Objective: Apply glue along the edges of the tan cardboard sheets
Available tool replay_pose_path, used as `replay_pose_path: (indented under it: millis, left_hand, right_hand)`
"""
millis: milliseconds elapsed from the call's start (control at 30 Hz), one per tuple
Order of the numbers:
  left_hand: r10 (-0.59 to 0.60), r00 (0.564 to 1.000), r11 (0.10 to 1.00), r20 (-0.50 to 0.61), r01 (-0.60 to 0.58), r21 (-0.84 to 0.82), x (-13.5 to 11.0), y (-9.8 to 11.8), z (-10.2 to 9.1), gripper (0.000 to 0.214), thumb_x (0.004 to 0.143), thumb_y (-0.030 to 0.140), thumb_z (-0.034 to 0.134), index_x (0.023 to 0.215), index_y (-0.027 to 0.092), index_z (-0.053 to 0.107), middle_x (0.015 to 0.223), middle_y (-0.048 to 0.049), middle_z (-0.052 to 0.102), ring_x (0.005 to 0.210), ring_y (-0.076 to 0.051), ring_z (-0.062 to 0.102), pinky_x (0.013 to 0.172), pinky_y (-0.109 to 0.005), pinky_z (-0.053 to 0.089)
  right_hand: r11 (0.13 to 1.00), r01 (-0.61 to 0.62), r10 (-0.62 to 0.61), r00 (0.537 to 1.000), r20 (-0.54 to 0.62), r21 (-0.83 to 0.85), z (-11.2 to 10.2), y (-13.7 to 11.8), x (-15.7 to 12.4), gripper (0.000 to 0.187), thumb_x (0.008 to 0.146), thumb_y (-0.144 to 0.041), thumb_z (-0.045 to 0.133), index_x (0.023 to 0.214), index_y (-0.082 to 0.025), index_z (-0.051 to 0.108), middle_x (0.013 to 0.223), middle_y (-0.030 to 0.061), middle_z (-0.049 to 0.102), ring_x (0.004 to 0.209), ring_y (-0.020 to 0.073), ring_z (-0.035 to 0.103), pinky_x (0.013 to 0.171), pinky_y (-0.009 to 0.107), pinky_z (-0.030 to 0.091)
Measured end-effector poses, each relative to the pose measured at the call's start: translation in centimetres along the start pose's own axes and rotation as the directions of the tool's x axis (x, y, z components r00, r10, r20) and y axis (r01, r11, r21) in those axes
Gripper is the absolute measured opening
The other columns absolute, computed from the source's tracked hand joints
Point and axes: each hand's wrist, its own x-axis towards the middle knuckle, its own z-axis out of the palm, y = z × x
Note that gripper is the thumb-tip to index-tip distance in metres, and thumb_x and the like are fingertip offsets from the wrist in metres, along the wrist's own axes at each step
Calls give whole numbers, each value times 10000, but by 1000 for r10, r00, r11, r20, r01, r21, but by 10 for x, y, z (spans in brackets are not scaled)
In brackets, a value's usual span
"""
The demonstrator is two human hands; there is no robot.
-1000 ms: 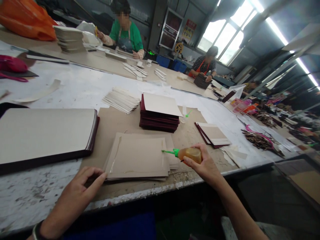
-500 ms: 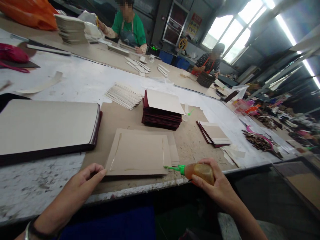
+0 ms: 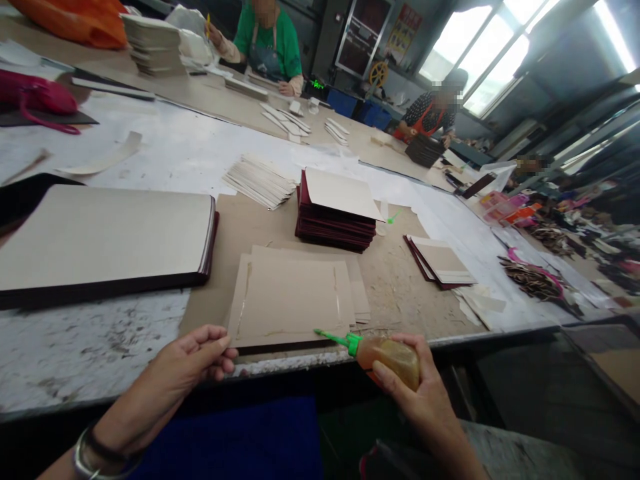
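Note:
My right hand (image 3: pixel 420 387) is wrapped round a squeeze glue bottle (image 3: pixel 390 360) with amber contents and a green cap. Its green nozzle points left, with the tip over the near edge of a beige card sheet (image 3: pixel 290 293), toward the right. Shiny glue lines run along the sheet's left, right and near sides. At the sheet's near left corner, my left hand (image 3: pixel 200 353) has thumb and fingers closed together on the corner. More beige sheets (image 3: pixel 359 293) lie fanned out beneath and to the right.
Behind the sheets stands a stack of maroon covers (image 3: pixel 335 223) with a pale board on top. A large pale-topped stack (image 3: pixel 110 233) lies left; smaller maroon covers (image 3: pixel 440 260) lie right. White strips (image 3: pixel 260 181) lie farther back. Two people work across the table.
The bottle's nozzle tip has moved left from the sheet's right side to its near edge. My left hand stays at the near left corner. The whole view has shifted slightly.

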Motion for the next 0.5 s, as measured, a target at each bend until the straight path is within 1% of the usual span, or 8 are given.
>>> replay_pose_path:
  millis: [100, 233, 333, 400, 500]
  left_hand:
    - [-7, 999, 1000, 34, 7, -1, 1, 0, 1, 449, 593, 455, 733, 840, 154, 511, 701, -28, 649, 619, -118, 572, 582, -213, 446]
    - [8, 999, 1000, 50, -8, 4, -4, 2, 9, 439, 570, 455, 720, 810, 155, 508, 696, -32, 648, 608, -122, 562, 569, -223, 431]
    - [11, 998, 1000, 58, -12, 28, -6, 2, 13, 418, 570, 466, 698, 781, 161, 506, 692, -37, 642, 596, -133, 558, 561, -241, 419]
    - [21, 997, 999, 73, -25, 43, -6, 0, 13, 398, 588, 473, 677, 771, 163, 505, 703, -44, 644, 591, -135, 554, 564, -250, 417]
    - [41, 995, 998, 88, -46, 49, -5, -4, 12, 374, 622, 468, 655, 778, 161, 509, 727, -55, 652, 598, -134, 557, 571, -252, 420]
  right_hand:
    - [999, 39, -40, 998, 43, 34, 13, -4, -4, 431, 696, -489, 633, 990, -229, 454, 808, 2, 593, 684, 175, 589, 607, 273, 484]
    - [993, 71, -83, 988, 133, 93, 38, -10, -7, 416, 722, -457, 629, 1009, -224, 437, 859, 15, 592, 713, 178, 591, 642, 286, 491]
    - [986, 137, -153, 970, 187, 92, 52, -13, -8, 406, 730, -425, 632, 1018, -214, 439, 877, 31, 593, 743, 192, 602, 652, 295, 502]
    - [982, 167, -182, 962, 203, 86, 56, -15, -9, 388, 734, -414, 629, 1008, -213, 443, 875, 33, 591, 746, 194, 604, 656, 297, 506]
    - [988, 137, -145, 978, 149, 67, 50, -15, -11, 389, 735, -443, 617, 1005, -225, 442, 874, 26, 588, 731, 189, 604, 656, 298, 506]
